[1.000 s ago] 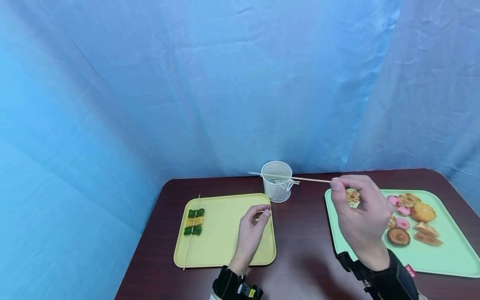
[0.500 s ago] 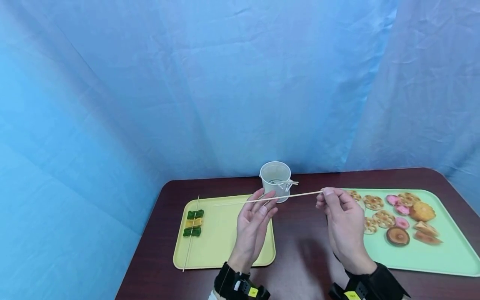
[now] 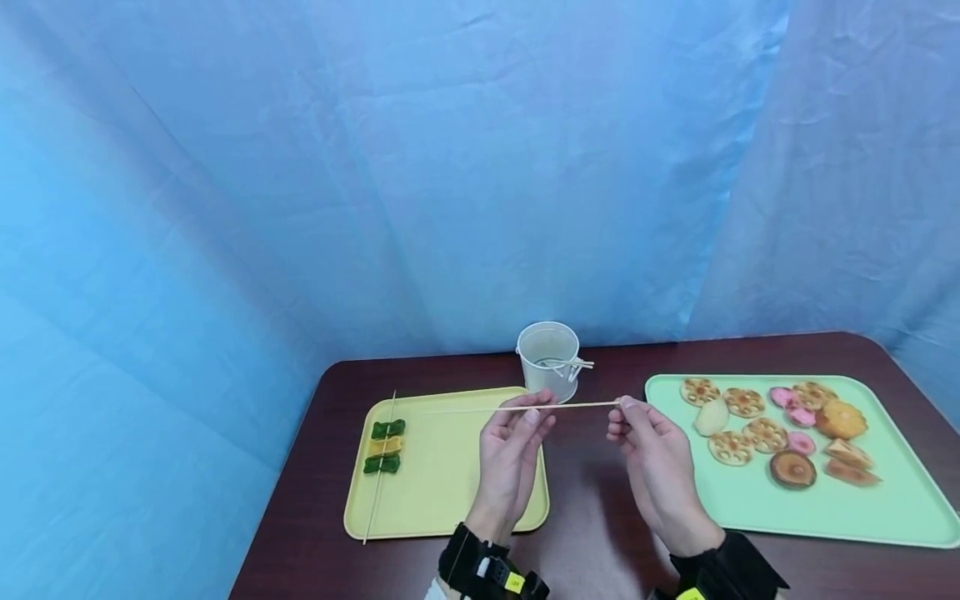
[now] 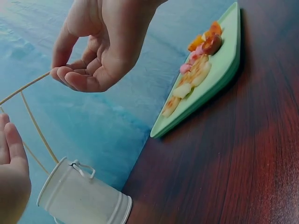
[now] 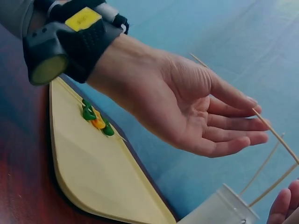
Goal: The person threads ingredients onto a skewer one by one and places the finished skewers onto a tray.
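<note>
No text is reading clearly. Yellow label (image 5: 83, 18) is sitting on left wrist device (image 5: 81, 53), in front of the yellow tray (image 3: 442, 496); its marks are blurring. Second label (image 3: 690, 594), on right wrist device (image 3: 723, 573), is showing right of that tray, likewise illegible.

head view: curtain (image 3: 480, 167) brightest left; table (image 3: 288, 517) softly shadowed

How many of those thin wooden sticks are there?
4 in sight: one stick between left hand and right hand, another stick across the yellow tray, and two sticks in the bucket, which may hide more.
</note>
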`<state>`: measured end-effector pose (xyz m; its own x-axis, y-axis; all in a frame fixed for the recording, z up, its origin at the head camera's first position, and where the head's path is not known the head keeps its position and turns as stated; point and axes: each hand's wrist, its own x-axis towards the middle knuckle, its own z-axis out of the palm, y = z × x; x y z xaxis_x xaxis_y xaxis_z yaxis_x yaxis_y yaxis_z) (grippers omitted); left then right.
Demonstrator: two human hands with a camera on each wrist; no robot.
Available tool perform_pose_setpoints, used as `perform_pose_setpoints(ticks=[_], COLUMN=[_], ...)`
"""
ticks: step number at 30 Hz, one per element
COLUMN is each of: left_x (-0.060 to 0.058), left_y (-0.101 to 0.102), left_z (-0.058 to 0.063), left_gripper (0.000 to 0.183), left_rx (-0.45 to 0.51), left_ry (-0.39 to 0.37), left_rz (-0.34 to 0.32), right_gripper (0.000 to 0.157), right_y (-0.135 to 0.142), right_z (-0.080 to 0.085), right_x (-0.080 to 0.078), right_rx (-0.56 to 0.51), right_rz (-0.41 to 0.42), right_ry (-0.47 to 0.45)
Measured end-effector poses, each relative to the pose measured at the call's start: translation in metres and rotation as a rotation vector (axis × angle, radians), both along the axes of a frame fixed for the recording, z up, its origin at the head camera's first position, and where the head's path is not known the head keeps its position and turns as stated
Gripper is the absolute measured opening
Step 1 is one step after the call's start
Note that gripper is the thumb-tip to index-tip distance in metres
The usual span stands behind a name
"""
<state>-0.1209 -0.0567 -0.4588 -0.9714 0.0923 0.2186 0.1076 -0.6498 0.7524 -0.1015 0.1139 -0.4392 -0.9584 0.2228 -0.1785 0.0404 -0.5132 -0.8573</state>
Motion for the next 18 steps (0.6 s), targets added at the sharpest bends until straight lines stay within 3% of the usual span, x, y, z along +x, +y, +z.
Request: perform_pose_setpoints(ticks=[4,10,18], left_x=[-0.003,-0.005,-0.005], left_y=[0.001,0.000,-0.003], left_z=[-0.002,-0.003,-0.006], left_gripper=[0.017,0.015,0.019], left_rx=[-0.019,-0.005,-0.040], left_ry=[-0.025,-0.042,-0.021], left_rz=[0.053,0.085,0.146], right_gripper=[0.033,0.044,0.046], right_y=[-0.003,-0.007,-0.002], right_z=[-0.002,-0.007,-0.019], right_x=[0.001,0.003,0.003], right_rx=[0.000,0.063,0.257], right_rz=[0.039,0.091,0.200], right_ry=[-0.040,-0.099,-0.050])
